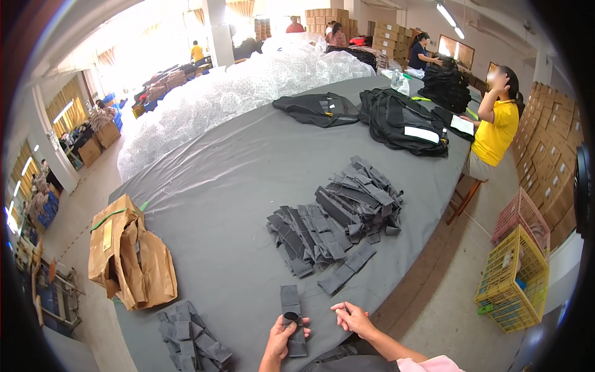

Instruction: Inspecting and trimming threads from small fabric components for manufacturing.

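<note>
My left hand (280,338) grips a dark grey fabric strip (289,296) near the table's front edge, the thumb pressing beside a dark round opening in its folded middle. Just to the right, my right hand (357,322) is closed around a small, thin, pointed dark tool (345,306); its exact kind is too small to make out. The tool is apart from the strip. Beyond my hands lies a heap of similar grey strips (310,230), with a single loose strip (347,268) at its near side. Another pile of strips (191,338) sits at the near left.
A brown paper bag (145,266) stands on the grey-covered table (211,235) at the left. Black garments (403,118) lie at the far right, where a person in yellow (496,127) sits. Plastic crates (514,279) stand on the floor at right. Bulky white wrapped goods (229,93) line the far side.
</note>
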`<state>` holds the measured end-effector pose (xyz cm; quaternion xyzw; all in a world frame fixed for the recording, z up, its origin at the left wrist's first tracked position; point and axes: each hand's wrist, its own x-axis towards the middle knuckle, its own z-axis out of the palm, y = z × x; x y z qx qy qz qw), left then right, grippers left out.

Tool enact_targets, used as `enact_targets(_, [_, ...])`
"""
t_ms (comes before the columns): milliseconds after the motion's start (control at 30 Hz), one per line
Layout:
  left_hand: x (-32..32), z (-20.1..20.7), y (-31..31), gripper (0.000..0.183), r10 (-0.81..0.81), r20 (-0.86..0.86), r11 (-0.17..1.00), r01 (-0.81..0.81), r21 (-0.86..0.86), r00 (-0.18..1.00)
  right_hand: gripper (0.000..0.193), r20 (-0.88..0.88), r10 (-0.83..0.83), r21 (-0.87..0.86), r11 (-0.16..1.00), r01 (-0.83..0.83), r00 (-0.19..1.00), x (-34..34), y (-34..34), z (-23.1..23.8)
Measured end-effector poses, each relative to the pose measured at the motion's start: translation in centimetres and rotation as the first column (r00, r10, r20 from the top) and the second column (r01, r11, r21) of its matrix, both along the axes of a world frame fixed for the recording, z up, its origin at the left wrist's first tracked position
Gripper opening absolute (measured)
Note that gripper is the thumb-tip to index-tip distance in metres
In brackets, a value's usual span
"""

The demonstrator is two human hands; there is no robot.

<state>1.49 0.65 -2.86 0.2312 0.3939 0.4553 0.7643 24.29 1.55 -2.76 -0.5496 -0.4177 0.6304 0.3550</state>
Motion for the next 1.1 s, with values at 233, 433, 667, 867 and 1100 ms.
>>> enact_targets(233, [0.2,-0.2,0.0,0.022,-0.02,-0.001,1.0,0.02,-0.007,1.0,0.022,-0.018,-0.021,0.018,1.0,0.021,1.0,0.2,-0.3,-0.5])
enact_targets(433, [-0.1,-0.2,-0.2,0.022,0.026,0.035,1.0,-0.026,-0.007,0.999,0.024,-0.11,-0.045,0.23,0.971,0.069,0.993,-0.8,3.9,6.6])
enact_targets(667, [1.0,0.2,0.3,0.023,0.026,0.014,1.0,-0.026,0.012,1.0,0.032,0.237,0.311,0.681,0.623,-0.386,0.92,-7.8,12.3,15.5])
enact_targets(867, [0.0,-0.6,0.0,0.03,0.036,-0.051,0.999,-0.034,0.039,0.998,0.065,0.549,0.613,0.67,0.084,-0.738,0.568,-21.4,8.0,23.9])
enact_targets(1100, [-0.3,-2.7,-0.5,0.028,-0.025,-0.096,0.999,0.027,0.023,0.995,0.051,0.506,0.68,0.816,-0.179,-0.549,0.531,-22.5,1.8,27.9])
